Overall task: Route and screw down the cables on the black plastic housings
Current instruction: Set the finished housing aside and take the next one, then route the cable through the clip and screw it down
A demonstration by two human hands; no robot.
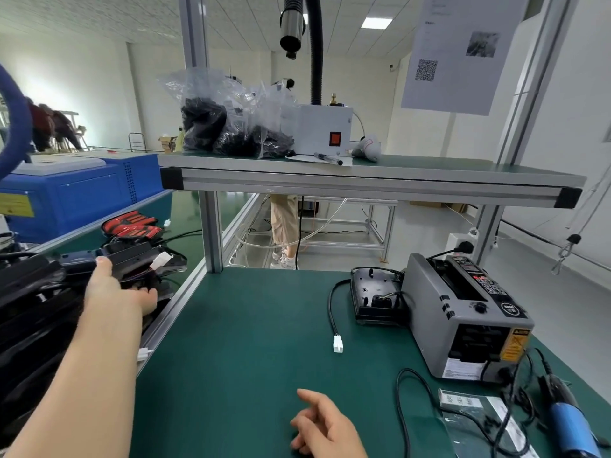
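Reaching off to the left with the left hand (119,287) into a heap of black plastic housings (36,292) on the neighbouring bench; gripping the topmost housing (132,256) there, thumb up against its near edge, fingers (148,299) curled round its lower side; trailing from that housing, thin wires ending in a white plug (161,260). Keeping the right hand (325,428) low at the green mat (248,342), touching it or just above, impossible to tell which; holding nothing, fingers loosely bent, forefinger stretched forward. Lying flat farther back on the mat, right against the left side of a grey tape dispenser (463,312): one more black housing (373,299); looping from it toward the front, a black cable (331,309) ending in a white connector (338,344) on bare mat, well apart from both hands. Resting at the far right edge: a blue-handled electric screwdriver (568,424) beside a clear labelled bag (479,421). Sitting above on the shelf (429,175): bags of black parts (224,127) and a white box (317,130) with a red switch.
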